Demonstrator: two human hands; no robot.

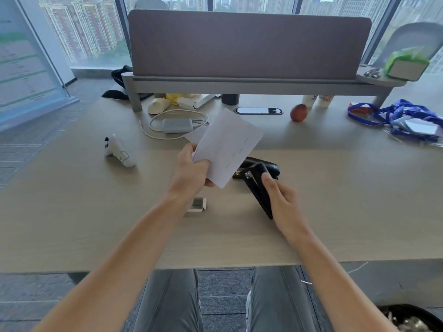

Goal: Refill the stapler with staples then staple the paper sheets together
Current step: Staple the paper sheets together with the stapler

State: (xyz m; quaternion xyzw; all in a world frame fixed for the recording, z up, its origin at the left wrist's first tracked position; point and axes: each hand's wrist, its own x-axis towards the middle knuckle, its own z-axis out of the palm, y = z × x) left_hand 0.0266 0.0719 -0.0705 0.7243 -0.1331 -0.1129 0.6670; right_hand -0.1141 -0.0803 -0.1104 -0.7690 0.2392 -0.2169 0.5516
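Observation:
My left hand [191, 171] holds the white paper sheets [227, 147] by their lower left corner, lifted above the desk and tilted. To the right, my right hand [282, 200] grips a black stapler [256, 188], raised off the desk with its metal nose pointing toward the sheets. The nose sits just below the sheets' lower edge, apart from it. A small open box of staples [197, 204] lies on the desk under my left forearm. A black oblong case [263, 165] rests on the desk behind the stapler.
A white game controller [118, 152] lies at the left. Farther back are a grey power bank with a white cable [177, 125], an apple [299, 113], blue lanyards [402, 116] and a shelf riser with a grey divider panel [249, 44]. The desk's front edge [215, 265] runs just above my knees.

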